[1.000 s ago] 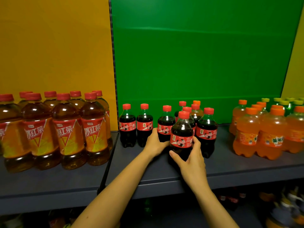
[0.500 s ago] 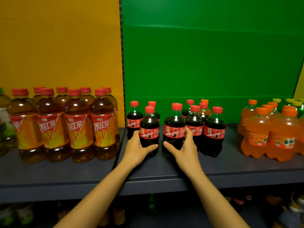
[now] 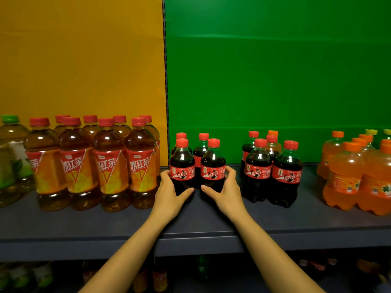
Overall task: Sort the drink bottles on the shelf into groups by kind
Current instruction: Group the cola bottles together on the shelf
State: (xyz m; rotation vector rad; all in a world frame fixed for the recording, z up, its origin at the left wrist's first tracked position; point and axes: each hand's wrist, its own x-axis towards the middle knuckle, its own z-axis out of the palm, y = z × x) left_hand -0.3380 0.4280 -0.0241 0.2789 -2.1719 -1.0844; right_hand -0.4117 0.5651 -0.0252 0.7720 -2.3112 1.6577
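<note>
On the grey shelf (image 3: 110,225) stand small cola bottles with red caps and red labels. My left hand (image 3: 170,191) grips the front left cola bottle (image 3: 182,163), and my right hand (image 3: 227,190) grips the front right cola bottle (image 3: 212,163); both bottles stand upright, side by side, with two more colas right behind them. A second cola cluster (image 3: 273,172) stands further right, with one orange-capped bottle (image 3: 273,142) at its back.
Tall iced-tea bottles (image 3: 91,163) with red caps fill the left bay, close to my left hand. A green-capped tea bottle (image 3: 10,153) is at far left. Orange soda bottles (image 3: 355,176) crowd the right, with yellow-green caps behind. More bottles sit on the dim shelf below.
Both hands have slid two cola bottles leftward, away from the main cluster, to stand in front of the two colas by the shelf divider. The view has shifted left too.
</note>
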